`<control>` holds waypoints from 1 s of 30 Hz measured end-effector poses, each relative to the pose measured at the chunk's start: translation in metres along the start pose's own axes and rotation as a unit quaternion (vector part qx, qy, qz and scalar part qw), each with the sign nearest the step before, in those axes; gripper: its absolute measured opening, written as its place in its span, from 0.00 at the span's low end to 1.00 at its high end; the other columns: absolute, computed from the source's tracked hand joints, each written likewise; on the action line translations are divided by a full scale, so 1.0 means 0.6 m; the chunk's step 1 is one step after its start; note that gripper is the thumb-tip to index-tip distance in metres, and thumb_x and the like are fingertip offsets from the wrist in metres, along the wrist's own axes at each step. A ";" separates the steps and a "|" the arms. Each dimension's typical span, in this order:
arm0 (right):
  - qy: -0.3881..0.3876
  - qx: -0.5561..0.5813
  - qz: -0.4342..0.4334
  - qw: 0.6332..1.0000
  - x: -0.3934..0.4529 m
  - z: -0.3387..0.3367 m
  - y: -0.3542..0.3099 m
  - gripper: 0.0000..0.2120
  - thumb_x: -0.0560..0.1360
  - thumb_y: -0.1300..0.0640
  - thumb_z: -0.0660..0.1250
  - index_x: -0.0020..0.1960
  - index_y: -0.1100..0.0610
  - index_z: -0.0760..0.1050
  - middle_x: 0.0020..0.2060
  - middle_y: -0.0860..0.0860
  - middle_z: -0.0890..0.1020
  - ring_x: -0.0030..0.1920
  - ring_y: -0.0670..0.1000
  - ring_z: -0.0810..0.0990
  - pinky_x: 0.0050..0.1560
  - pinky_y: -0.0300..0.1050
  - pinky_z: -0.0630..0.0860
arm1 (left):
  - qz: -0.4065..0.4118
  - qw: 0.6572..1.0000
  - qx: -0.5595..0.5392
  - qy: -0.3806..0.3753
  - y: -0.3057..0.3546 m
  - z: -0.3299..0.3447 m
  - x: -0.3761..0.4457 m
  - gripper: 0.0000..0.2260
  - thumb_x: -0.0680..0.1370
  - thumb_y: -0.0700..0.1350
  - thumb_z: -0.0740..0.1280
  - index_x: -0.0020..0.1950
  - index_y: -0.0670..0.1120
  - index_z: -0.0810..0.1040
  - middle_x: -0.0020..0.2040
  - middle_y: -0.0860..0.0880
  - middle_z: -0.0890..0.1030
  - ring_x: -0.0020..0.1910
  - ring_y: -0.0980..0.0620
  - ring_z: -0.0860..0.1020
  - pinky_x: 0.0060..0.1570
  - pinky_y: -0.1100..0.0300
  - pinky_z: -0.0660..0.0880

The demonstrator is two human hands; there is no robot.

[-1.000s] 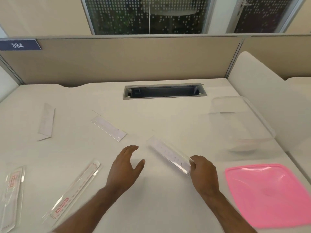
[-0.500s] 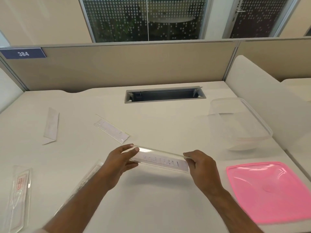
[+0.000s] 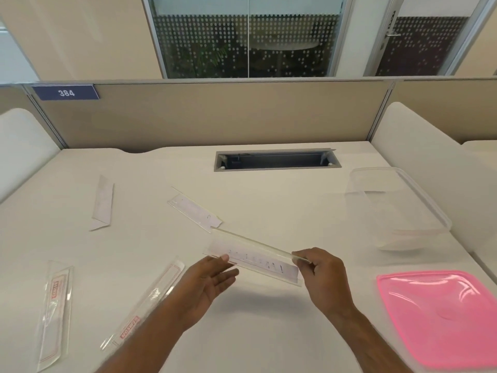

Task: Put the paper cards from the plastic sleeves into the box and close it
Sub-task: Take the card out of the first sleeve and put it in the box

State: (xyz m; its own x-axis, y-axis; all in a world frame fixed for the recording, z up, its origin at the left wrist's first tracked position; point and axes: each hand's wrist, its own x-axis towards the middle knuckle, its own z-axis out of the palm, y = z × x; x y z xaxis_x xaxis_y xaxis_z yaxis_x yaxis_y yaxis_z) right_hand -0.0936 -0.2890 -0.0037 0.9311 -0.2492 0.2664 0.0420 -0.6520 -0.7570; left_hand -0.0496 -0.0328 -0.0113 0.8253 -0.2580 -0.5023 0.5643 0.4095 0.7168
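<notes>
The right hand [image 3: 324, 275] pinches one end of a clear plastic sleeve [image 3: 255, 258] with a paper card [image 3: 258, 262] inside, held up above the desk [image 3: 269, 197], to the left of the pink lid [image 3: 441, 316]. The left hand [image 3: 208, 281] has its fingers nearly straight, with the fingertips [image 3: 224, 257] touching the sleeve's other end; whether it is pinching the card or only steadying it cannot be told.

The clear box [image 3: 390, 208] stands open beyond the pink lid, and nothing can be made out inside it. Another sleeved card [image 3: 193, 210] lies further left of the lid, past the held sleeve. A bare folded card [image 3: 102, 203] lies further left again. Two sleeves with red print [image 3: 55, 310] [image 3: 146, 300] lie at the far left of the lid, near the desk's front edge.

The likely step is drawing the card out. The card seems to fit tightly, so a sideways pull could crease or tear it. The slick sleeve could also slip from the right hand's light pinch and drop to the desk. With only fingertips on it, the left hand may slide off the card without moving it.
</notes>
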 end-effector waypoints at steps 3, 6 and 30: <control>-0.001 0.018 -0.003 1.000 -0.003 0.013 -0.011 0.10 0.72 0.66 0.70 0.44 0.52 0.84 0.37 0.42 0.84 0.40 0.44 0.81 0.41 0.38 0.76 | 0.020 1.000 -0.001 0.001 -0.013 0.016 -0.008 0.13 0.69 0.42 0.77 0.48 0.38 0.79 0.48 0.40 0.84 0.53 0.41 0.84 0.48 0.54 0.82; -0.010 0.033 0.005 0.999 -0.005 0.021 -0.017 0.09 0.73 0.65 0.70 0.44 0.52 0.84 0.37 0.42 0.84 0.41 0.43 0.81 0.40 0.33 0.73 | 0.063 0.997 -0.001 0.051 -0.014 0.028 -0.013 0.11 0.67 0.42 0.78 0.42 0.38 0.80 0.44 0.39 0.85 0.45 0.43 0.85 0.45 0.56 0.82; -0.159 0.142 0.085 0.973 0.055 -0.001 -0.184 0.43 0.55 0.24 0.70 0.65 0.43 0.70 0.50 0.43 0.80 0.47 0.47 0.81 0.46 0.48 0.82 | 0.537 0.587 0.583 0.165 0.048 0.058 -0.042 0.07 0.67 0.34 0.79 0.41 0.43 0.86 0.30 0.50 0.78 0.31 0.47 0.76 0.32 0.57 0.75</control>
State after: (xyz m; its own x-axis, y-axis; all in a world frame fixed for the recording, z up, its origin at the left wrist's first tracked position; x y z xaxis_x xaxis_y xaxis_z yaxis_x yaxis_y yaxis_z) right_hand -0.0676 -0.2255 0.0891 0.9966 -0.0720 -0.0408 -0.0655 -0.3853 -0.9205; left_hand -0.0533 -0.0448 0.0388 0.7775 -0.1367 0.6138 -0.4886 -0.7458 0.4528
